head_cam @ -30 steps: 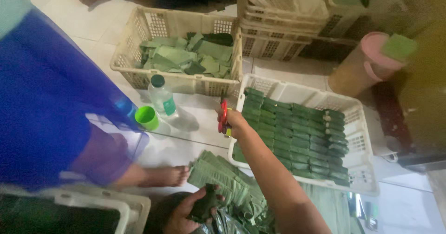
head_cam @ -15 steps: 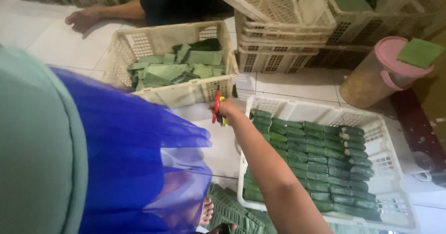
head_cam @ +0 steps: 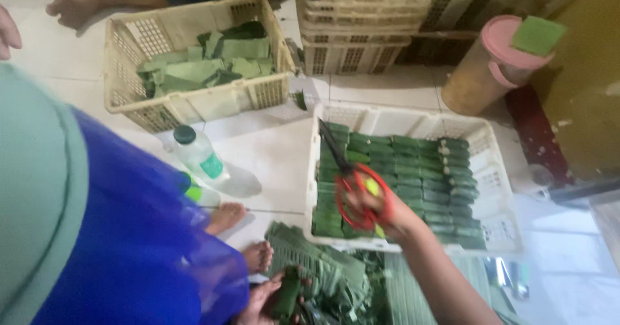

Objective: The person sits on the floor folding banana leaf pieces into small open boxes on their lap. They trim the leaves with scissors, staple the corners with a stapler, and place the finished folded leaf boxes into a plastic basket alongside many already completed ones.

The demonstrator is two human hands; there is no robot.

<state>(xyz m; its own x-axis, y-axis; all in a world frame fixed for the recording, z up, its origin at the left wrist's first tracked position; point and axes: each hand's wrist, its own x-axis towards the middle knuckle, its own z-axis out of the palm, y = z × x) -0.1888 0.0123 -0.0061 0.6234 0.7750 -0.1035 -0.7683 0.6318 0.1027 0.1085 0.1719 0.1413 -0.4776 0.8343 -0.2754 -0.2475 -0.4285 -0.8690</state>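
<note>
Head view, right hand gripping red scissors; left hand holding leaf packet

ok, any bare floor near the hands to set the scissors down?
Bare tile lies between the beige basket, the plastic bottle and the white crate; another strip runs behind the crate, before the stacked baskets. Crowded: the crate is full of green packets, and leaves pile around the left hand. The right hand holds the scissors.

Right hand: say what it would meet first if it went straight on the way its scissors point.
The right hand points the scissors up-left over the white crate; it would probably meet that crate's far-left rim first, though depth is unclear.
</note>
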